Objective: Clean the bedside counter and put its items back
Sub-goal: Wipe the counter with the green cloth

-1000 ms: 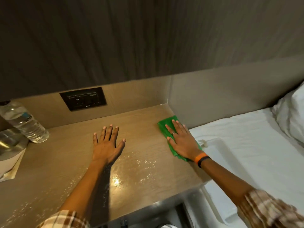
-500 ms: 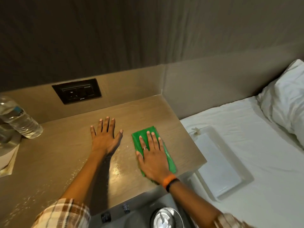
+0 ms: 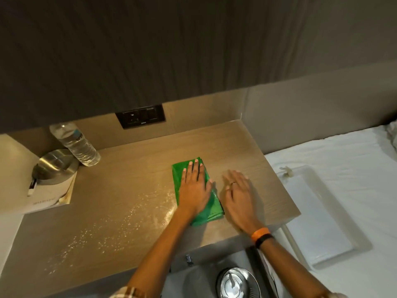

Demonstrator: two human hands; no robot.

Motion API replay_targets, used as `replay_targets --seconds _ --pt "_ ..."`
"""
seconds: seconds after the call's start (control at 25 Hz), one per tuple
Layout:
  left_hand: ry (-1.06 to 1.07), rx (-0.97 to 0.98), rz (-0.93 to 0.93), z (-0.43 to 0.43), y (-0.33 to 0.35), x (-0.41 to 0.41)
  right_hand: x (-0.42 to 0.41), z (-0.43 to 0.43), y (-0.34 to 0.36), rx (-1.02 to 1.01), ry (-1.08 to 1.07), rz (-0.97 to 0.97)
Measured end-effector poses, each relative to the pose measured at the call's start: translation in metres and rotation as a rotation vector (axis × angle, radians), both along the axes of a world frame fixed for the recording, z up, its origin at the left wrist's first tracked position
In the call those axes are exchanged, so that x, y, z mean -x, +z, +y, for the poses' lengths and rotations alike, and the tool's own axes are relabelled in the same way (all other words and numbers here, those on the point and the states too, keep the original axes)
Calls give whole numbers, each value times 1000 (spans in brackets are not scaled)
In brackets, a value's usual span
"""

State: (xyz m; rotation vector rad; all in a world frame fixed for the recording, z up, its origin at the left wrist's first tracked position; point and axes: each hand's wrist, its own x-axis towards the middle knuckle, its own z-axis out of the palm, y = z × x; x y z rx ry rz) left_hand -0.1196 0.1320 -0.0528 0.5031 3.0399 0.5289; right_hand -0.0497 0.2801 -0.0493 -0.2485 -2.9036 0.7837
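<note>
Since half a second ago, the green cloth (image 3: 196, 190) has passed from under my right hand (image 3: 238, 196) to under my left hand (image 3: 194, 190), whose grip lies flat and spread, pressing it down. Its long axis runs from the counter (image 3: 129, 179) front edge toward the back wall. My right grip rests open just beside it.

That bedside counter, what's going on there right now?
A person is wiping the wooden bedside counter. The left hand lies flat on a folded green cloth, while the right hand rests open beside it, off the cloth. Wet droplets cover the counter's left front part. A water bottle, a metal lamp base and a booklet sit at the far left; a white tray lies on the bed.
</note>
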Motion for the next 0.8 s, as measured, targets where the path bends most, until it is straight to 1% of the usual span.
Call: replay_targets --seconds 0.08,0.12,0.2,0.28,0.4,0.48,0.56,0.6,0.68,0.72,0.8 --pt "12 115 3 8 -9 0 9 20 -5 -260 25 -112" --pt "4 125 0 9 -8 9 13 21 -8 -317 41 -140" --pt "-26 124 -21 10 -2 41 15 19 -10 -332 49 -149" --pt "42 135 -21 3 5 80 15 20 -13 -350 57 -141" --pt "282 114 -54 -34 9 119 16 22 -12 -356 47 -145" --pt "451 100 -80 -69 7 118 16 20 -10 -348 42 -148" --pt "559 97 -107 -85 8 100 16 18 -7 -345 48 -158" --pt "569 107 -114 -81 7 88 17 17 -6 -338 48 -166" --pt "523 112 -126 -60 6 54 15 16 -3 -321 56 -190" --pt "467 122 -120 -48 5 33 14 16 -2 -314 66 -191" --pt "290 151 -76 -31 -1 -13 14 18 1 -283 76 -193"
